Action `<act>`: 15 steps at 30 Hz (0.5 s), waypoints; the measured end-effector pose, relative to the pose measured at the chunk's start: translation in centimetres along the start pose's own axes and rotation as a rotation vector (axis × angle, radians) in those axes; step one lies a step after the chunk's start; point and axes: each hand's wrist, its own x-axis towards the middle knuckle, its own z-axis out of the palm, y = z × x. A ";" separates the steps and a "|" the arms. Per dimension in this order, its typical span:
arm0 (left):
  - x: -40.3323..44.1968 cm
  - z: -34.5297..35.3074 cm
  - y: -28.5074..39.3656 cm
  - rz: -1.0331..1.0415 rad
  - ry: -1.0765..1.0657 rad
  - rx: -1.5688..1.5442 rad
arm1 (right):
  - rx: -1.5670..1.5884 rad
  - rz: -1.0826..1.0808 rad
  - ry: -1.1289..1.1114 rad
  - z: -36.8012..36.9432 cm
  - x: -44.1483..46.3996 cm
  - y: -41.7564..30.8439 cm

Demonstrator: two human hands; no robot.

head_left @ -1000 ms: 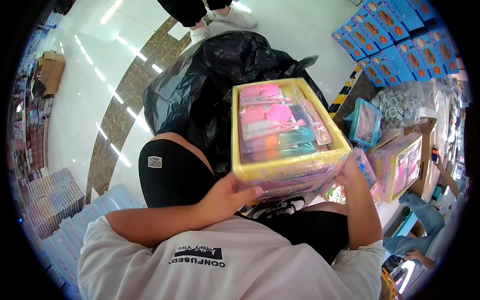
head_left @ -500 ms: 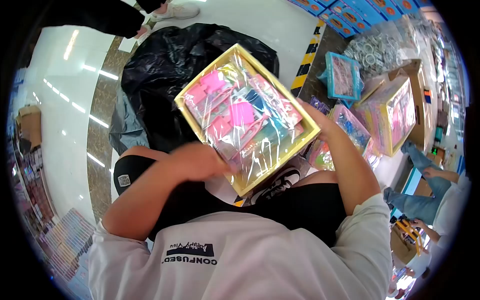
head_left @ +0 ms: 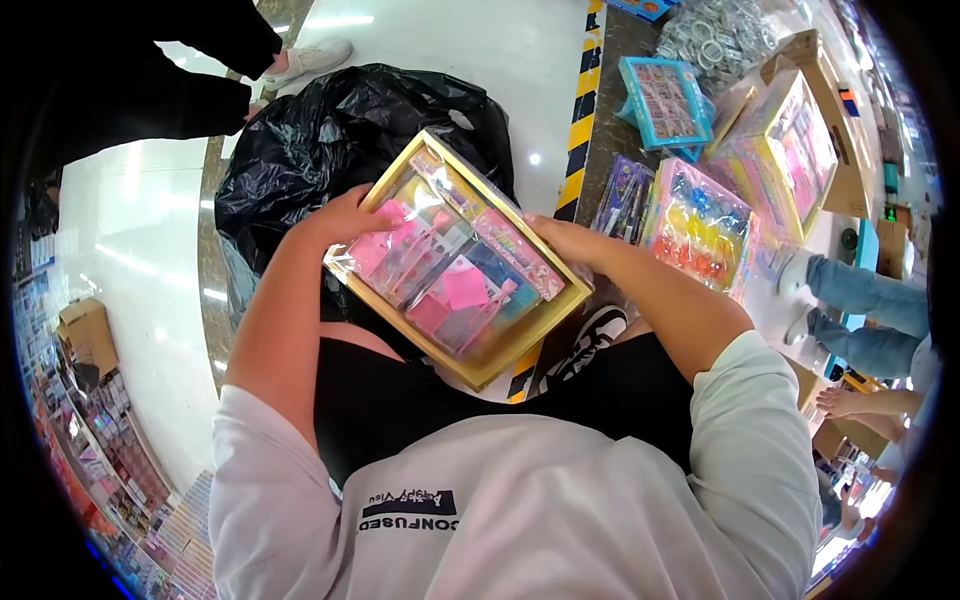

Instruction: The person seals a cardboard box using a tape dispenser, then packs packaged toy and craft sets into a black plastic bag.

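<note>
A yellow-rimmed display box wrapped in clear film is tilted above my lap. Pink toy pieces and a printed card show through its shiny wrap. My left hand grips the box's left side, the thumb over the front edge. On the opposite side, my right hand holds the upper right edge, its fingers partly hidden by the box. Behind the box, a black plastic bag lies crumpled on the floor.
To the right are a pack of colourful toys, a blue-framed box, a larger wrapped box and a bag of clear rings. Striped tape crosses the floor. A person's shoe is at upper left; other people stand at right.
My left hand has moved from the box's lower left edge up to its left side. The box has turned slightly and sits a little lower. The camera view has shifted.
</note>
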 end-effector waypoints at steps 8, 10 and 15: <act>-1.9 -1.3 2.2 -0.373 -0.363 -0.544 | -0.210 -0.015 0.103 0.5 0.5 -0.3; -0.8 -1.7 1.7 -0.426 -0.259 -0.513 | -0.220 -0.013 0.120 1.2 -1.8 -2.9; 4.2 0.5 -2.4 -0.129 -0.164 -0.261 | 0.541 -0.036 0.331 1.1 0.6 2.2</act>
